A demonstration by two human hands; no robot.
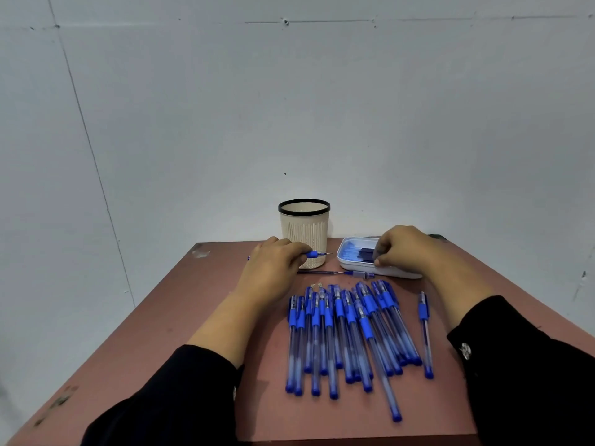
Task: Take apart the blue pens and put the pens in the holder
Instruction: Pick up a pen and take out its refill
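Several blue capped pens lie side by side on the red-brown table, one more pen apart on the right. My left hand grips a blue pen, its tip pointing right in front of the beige holder. My right hand rests over the white tray, fingertips pinched on a dark pen cap among blue parts inside. A loose refill and a clear barrel piece lie between holder and pen row.
Two tiny springs sit just beyond the pen row. The holder stands at the table's far edge against a pale wall. The table's left half is bare wood with scuffs.
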